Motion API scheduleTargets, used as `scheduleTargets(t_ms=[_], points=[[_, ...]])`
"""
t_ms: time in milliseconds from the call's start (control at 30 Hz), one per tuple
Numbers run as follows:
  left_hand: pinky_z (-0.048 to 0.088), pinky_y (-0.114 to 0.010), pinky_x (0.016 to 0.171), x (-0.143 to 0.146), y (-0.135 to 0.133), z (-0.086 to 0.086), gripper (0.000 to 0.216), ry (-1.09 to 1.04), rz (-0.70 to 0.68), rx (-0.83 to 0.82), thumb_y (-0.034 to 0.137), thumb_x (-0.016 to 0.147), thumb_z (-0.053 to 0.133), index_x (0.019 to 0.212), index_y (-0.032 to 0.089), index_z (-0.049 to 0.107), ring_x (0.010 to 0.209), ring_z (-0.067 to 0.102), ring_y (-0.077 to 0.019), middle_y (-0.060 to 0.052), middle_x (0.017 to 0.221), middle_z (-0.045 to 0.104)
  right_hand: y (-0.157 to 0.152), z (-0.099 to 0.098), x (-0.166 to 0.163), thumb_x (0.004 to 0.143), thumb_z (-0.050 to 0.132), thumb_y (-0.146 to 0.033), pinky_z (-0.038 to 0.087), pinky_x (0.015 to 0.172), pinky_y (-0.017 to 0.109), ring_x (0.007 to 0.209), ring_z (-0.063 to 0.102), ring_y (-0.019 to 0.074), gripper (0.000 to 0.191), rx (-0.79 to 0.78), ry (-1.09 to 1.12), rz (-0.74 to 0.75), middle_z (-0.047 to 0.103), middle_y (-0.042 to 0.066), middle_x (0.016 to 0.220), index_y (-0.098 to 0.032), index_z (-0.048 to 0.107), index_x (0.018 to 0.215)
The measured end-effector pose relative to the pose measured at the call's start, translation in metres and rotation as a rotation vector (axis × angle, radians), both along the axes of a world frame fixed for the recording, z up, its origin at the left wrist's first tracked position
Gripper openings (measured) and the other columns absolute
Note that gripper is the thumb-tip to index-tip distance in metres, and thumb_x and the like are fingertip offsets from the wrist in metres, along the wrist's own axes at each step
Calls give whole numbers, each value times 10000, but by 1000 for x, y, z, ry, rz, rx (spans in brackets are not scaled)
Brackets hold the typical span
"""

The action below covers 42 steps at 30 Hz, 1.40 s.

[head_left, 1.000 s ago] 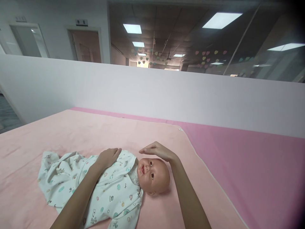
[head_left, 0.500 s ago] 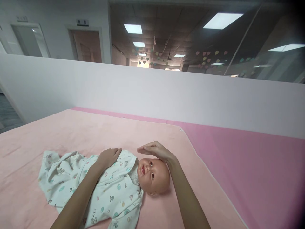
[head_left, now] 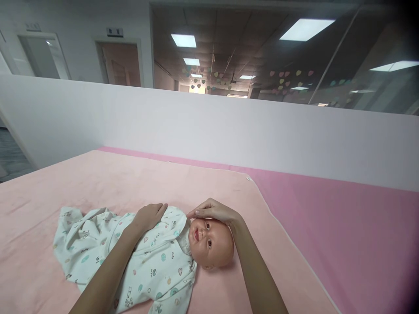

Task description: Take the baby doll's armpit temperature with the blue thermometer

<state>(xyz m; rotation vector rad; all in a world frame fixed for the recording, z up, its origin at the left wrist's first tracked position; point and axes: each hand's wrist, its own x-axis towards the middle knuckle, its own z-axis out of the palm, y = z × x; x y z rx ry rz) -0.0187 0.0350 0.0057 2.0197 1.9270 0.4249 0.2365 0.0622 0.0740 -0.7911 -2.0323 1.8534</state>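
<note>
A baby doll (head_left: 214, 244) lies on its back on a peach blanket (head_left: 131, 174), its head to the right. It wears a white sleeper (head_left: 157, 266) with small coloured prints. My left hand (head_left: 149, 218) rests flat on the sleeper over the doll's trunk, fingers stretched out and holding nothing. Along the far side of the doll's head lies my right hand (head_left: 216, 211), slightly cupped, its fingers extended toward the doll's shoulder. The wrist is against the top of the head, and the fingertips reach the sleeper near the collar.
A pink mat (head_left: 343, 226) shows past the blanket's right edge. Behind the bed surface runs a low white wall (head_left: 212, 126). Above it is a window (head_left: 255, 48) with heart stickers; a door (head_left: 121, 63) stands at the back left.
My right hand has lowered slightly, bringing its fingertips down to the doll's shoulder area. My left hand and the doll stay where they were.
</note>
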Motion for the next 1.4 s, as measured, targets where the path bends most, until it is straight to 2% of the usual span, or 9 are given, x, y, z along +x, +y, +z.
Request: scheduleTargets(t_ms=[300, 433, 600, 767, 900, 1000, 1100, 1200, 1400], points=[[373, -316, 689, 0, -1, 1, 531, 0, 6, -10, 490, 880, 174, 774, 185, 596, 838, 605, -256, -93, 873, 674, 5, -4, 1, 712, 642, -481, 395, 952, 333, 1100, 532, 236, 413, 5, 5, 78, 635, 106, 1097, -119, 705, 898], [379, -325, 695, 1, -3, 2, 531, -14, 15, -4, 493, 880, 168, 773, 184, 587, 829, 604, -258, -93, 867, 670, 14, -15, 4, 682, 646, -520, 393, 958, 366, 1040, 570, 233, 474, 9, -93, -25, 661, 106, 1033, -115, 697, 924], [384, -342, 704, -1, 0, -2, 538, -25, 12, 1, 496, 876, 166, 748, 184, 586, 815, 597, -261, -95, 838, 663, 19, -16, 16, 671, 654, -529, 367, 995, 377, 1054, 571, 223, 513, 21, -4, -234, 651, 124, 1058, -114, 679, 972], [401, -329, 777, -6, 5, -3, 435, -198, -48, 89, 509, 822, 338, 838, 184, 627, 943, 544, -251, -95, 936, 628, 10, -3, 18, 704, 626, -523, 398, 945, 400, 986, 607, 236, 494, 55, -81, -98, 681, 117, 963, -120, 675, 985], [418, -256, 701, -5, -4, 6, 380, -572, -62, 213, 477, 741, 526, 981, 190, 592, 903, 522, -192, -65, 988, 568, 3, 10, 10, 750, 583, -482, 418, 901, 367, 936, 621, 222, 435, 210, -112, -199, 688, 104, 910, -117, 677, 967], [376, -214, 587, 0, -16, 12, 354, -761, -252, 10, 452, 714, 596, 896, 148, 585, 657, 481, -115, -18, 744, 535, -9, 22, 4, 775, 549, -435, 435, 836, 305, 923, 605, 205, 344, 356, -145, -206, 685, 81, 930, -137, 699, 863], [327, -196, 549, 5, -24, 17, 314, -683, -458, -179, 392, 618, 713, 760, 137, 596, 602, 417, -88, 10, 654, 508, -27, 30, -6, 793, 506, -356, 431, 680, 238, 770, 595, 164, 278, 539, -309, -125, 688, 37, 807, -160, 695, 738], [315, -196, 563, 7, -28, 22, 309, -611, -540, -212, 348, 568, 755, 761, 149, 617, 628, 414, -88, 4, 720, 556, -49, 27, -28, 768, 505, -250, 375, 569, 216, 587, 544, 122, 224, 713, -579, -55, 650, 22, 640, -161, 664, 637], [332, -202, 570, 1, -28, 21, 257, -703, -612, -294, 265, 596, 732, 822, 157, 676, 627, 456, -97, -16, 725, 613, -80, 9, -71, 749, 467, -78, 370, 713, 289, 627, 578, 166, 208, 1125, -952, 31, 647, 66, 654, -153, 634, 650]])
